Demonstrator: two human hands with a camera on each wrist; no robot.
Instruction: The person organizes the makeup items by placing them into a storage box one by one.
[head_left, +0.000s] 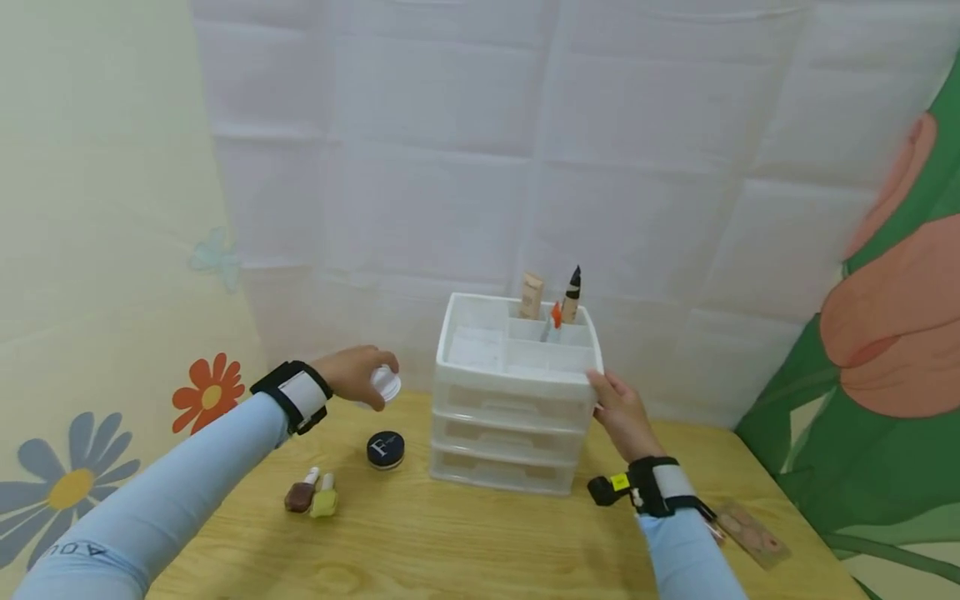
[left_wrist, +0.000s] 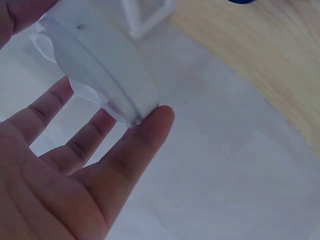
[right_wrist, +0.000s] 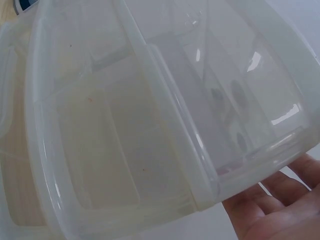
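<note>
My left hand (head_left: 351, 373) holds a white, round, flat case (head_left: 386, 383) above the left part of the table. In the left wrist view the case (left_wrist: 112, 55) sits between thumb and fingers, with a seam round its side and a wavy edge. At the right front corner of a white drawer organizer (head_left: 510, 392), my right hand (head_left: 624, 414) grips the upper edge, thumb at the rim and fingers along the side. In the right wrist view those fingers (right_wrist: 280, 192) are partly hidden behind the translucent organizer (right_wrist: 200, 190).
A beige tube (head_left: 531, 296), a black-tipped bottle (head_left: 572, 298) and an orange-topped item (head_left: 556, 315) stand in the organizer's top. Left of it lie a dark round compact (head_left: 386, 450) and two nail polish bottles (head_left: 324, 497). A patterned palette (head_left: 752, 533) lies at the right.
</note>
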